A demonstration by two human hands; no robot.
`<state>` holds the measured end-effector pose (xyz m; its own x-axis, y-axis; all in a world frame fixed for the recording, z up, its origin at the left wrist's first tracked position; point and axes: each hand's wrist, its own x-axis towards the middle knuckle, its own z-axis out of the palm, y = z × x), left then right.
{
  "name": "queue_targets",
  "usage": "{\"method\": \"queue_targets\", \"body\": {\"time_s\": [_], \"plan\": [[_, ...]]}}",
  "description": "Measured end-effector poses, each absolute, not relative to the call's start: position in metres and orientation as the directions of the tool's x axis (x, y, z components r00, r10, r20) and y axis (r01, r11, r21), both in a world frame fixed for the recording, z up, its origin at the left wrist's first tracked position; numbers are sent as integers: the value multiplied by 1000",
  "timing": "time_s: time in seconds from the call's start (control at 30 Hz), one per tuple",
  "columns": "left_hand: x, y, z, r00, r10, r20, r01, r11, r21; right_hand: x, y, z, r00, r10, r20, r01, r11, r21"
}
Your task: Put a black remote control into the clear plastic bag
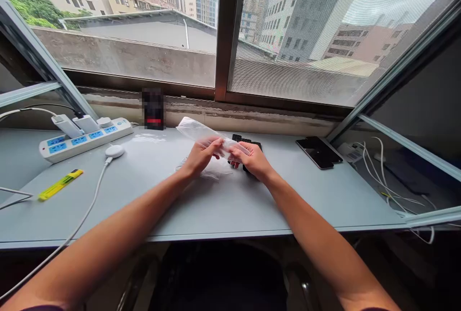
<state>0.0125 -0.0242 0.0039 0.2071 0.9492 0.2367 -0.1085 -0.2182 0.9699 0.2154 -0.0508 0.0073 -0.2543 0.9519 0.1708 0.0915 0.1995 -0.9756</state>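
Both my hands meet over the middle of a grey desk (230, 205). My left hand (201, 155) pinches a clear plastic bag (196, 130) that sticks up and to the left from my fingers. My right hand (251, 159) is closed on the other end of the same bag. More crumpled clear plastic (216, 170) lies on the desk under my hands. A small black object (242, 139) sits just behind my right hand, partly hidden by it.
A white power strip (84, 138) with plugs lies at the left, a white round charger (114, 151) with cable beside it. A yellow utility knife (59, 184) lies near the left edge. A black phone (319, 151) rests at the right, with white cables (382, 176) beyond. A window is behind the desk.
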Motion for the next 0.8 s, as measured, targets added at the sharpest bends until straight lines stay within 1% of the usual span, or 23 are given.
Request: {"method": "queue_targets", "body": {"time_s": [0.33, 0.6, 0.8], "plan": [[13, -26, 5, 231, 939, 253, -91, -239, 967, 215, -53, 11, -260, 951, 166, 118, 202, -972], [12, -24, -1, 328, 890, 317, -45, -320, 946, 214, -56, 13, -309, 936, 169, 150, 223, -963], [13, -23, -3, 341, 881, 329, -54, -331, 942, 213, -57, 15, -317, 934, 165, 141, 218, -966]]}}
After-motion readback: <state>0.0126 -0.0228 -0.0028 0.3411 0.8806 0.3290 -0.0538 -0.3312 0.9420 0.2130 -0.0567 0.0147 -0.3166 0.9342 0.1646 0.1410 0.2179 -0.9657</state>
